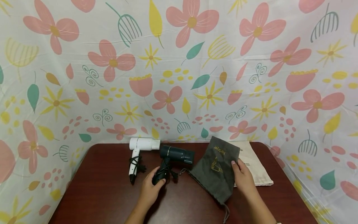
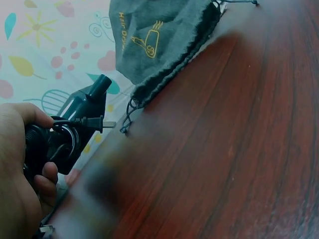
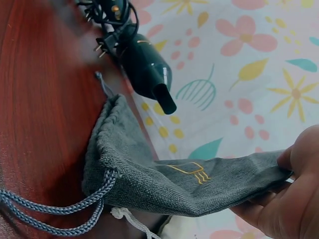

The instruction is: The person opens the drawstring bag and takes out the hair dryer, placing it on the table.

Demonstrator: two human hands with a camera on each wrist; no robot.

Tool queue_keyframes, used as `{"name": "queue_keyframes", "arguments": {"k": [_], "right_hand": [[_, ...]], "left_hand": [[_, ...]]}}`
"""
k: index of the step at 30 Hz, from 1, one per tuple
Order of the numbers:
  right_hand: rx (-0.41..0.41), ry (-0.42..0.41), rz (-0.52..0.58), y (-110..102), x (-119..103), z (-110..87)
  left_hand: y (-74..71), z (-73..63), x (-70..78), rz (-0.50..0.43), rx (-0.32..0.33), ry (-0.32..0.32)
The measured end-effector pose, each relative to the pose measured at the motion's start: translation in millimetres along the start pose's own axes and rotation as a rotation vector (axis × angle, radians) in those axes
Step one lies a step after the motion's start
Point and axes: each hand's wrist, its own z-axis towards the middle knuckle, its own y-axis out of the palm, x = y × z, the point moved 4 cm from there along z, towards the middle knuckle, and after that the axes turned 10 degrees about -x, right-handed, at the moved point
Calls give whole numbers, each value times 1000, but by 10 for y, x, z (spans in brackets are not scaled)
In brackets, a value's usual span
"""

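My left hand (image 1: 151,187) grips the handle of a dark hair dryer (image 1: 176,154), its cord wrapped round the handle. In the left wrist view the two-pronged plug (image 2: 94,123) sticks out beside my fingers. My right hand (image 1: 245,176) pinches one edge of a grey drawstring bag (image 1: 216,166) with a gold hair dryer print. In the right wrist view the bag's gathered mouth (image 3: 102,144) faces the dark dryer, apart from it, and a drawstring (image 3: 60,211) loops out. Whether the bag holds anything cannot be seen.
A white hair dryer (image 1: 144,143) with a black cord round its handle lies left of the dark one. Partly under the grey bag lies a cream drawstring bag (image 1: 258,165). Behind the dark red table (image 1: 106,193) hangs a flowered cloth (image 1: 167,77).
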Motion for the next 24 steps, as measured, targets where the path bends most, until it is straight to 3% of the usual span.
{"name": "queue_keyframes", "arguments": {"k": [8,24], "right_hand": [[-40,24,4,-52,-47,17],[-39,-24,2,-192,-57,93]], "left_hand": [[-6,5,-21,17,22,16],[33,62,-83,48,20,27]]}}
